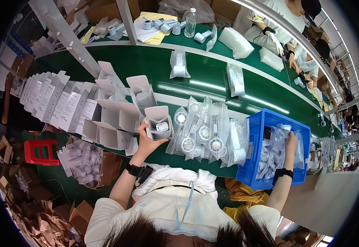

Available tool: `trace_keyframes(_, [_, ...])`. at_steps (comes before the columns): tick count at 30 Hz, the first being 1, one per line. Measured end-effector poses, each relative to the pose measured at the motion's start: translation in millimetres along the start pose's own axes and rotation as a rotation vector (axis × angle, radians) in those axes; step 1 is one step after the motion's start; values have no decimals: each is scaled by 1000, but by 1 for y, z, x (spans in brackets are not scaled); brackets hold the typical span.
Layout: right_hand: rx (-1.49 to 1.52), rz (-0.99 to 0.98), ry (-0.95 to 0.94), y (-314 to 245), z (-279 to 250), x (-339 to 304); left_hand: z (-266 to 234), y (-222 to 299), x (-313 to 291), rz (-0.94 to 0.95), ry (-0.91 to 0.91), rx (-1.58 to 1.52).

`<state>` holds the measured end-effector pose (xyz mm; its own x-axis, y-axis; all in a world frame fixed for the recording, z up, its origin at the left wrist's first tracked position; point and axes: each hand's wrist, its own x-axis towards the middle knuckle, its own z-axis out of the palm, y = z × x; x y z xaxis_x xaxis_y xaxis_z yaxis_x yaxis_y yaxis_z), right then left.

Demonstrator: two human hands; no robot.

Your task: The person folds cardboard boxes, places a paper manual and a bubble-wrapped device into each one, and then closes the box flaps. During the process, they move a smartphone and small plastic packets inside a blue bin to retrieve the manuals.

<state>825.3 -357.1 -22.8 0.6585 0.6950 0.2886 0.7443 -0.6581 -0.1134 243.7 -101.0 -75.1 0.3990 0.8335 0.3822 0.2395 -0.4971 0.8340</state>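
Observation:
My left hand [147,142] is wrapped around an open white carton [157,112] at the table's near edge. A small white device [161,126] shows inside it. My right hand [290,143] reaches into a blue plastic bin [251,158], its fingers closed on a clear plastic bag [285,127]. Small clear packets [269,158] fill much of the bin. Between my hands lie several bubble-wrapped handheld fans [204,132] with round white heads. More open white cartons [126,115] stand left of my left hand, one with a wrapped item [143,99] inside.
Closed white cartons [66,105] line the left. Across the green conveyor belt [204,88], where two bubble-wrapped items [235,80] lie, stands a bench with a water bottle [190,22]. Co-workers' hands [293,64] are busy at upper right. A red stool [41,151] stands lower left.

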Motion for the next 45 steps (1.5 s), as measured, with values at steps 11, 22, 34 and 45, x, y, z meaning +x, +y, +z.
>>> trace_keyframes(11, [1727,377,-376,-184,-70,-16,-44,57,23,-69,-93,255])
trace_keyframes(22, [1086,-511,-619,-457,-63,-112,-43,60,43,-257,6,132])
trace_keyframes(34, [-30,-1362,-71,-488,-24,-143,-37,57,34,-206,49,237])
trace_keyframes(45, [1168,-752,-262,-444,6,-130,-34,65,22,-79,76,218])
